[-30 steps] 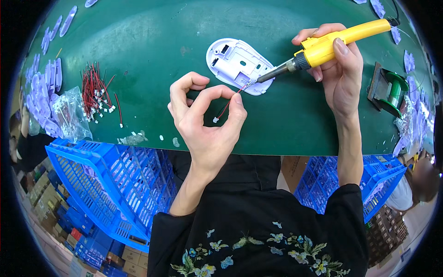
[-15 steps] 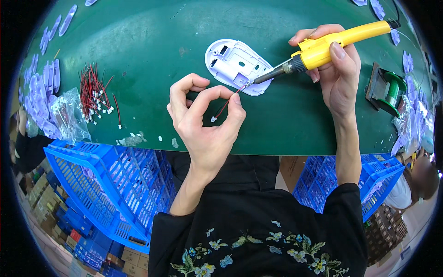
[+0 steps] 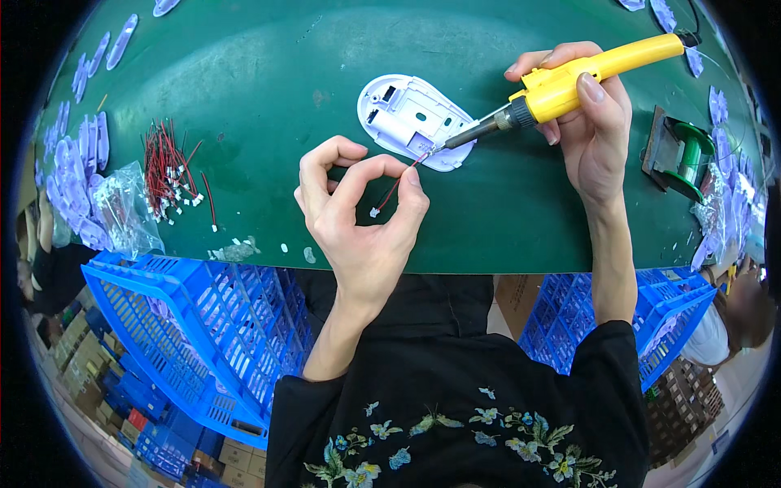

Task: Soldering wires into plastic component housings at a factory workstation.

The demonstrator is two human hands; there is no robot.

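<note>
My right hand (image 3: 592, 122) is closed around the yellow grip of a soldering iron (image 3: 561, 91), which has a feed tube along its barrel. Its tip meets the near edge of a pale lilac, oval plastic shell (image 3: 419, 114) lying on the bench. Between thumb and forefinger, my left hand (image 3: 358, 203) pinches a short red and black wire lead (image 3: 395, 192) with a white connector at its lower end. The lead's upper end is at the iron's tip; the joint itself is too small to make out.
Loose red and black leads (image 3: 169, 167) lie left on the green bench (image 3: 268, 106), beside a clear plastic bag (image 3: 126, 213) and stacked lilac parts (image 3: 71, 183). A green solder spool (image 3: 691, 159) stands right. Blue crates (image 3: 187, 325) flank me below the bench edge.
The shell has shifted slightly left and down in the picture. Both hands and the iron keep nearly the same pose, with the tip still at the wire end.
</note>
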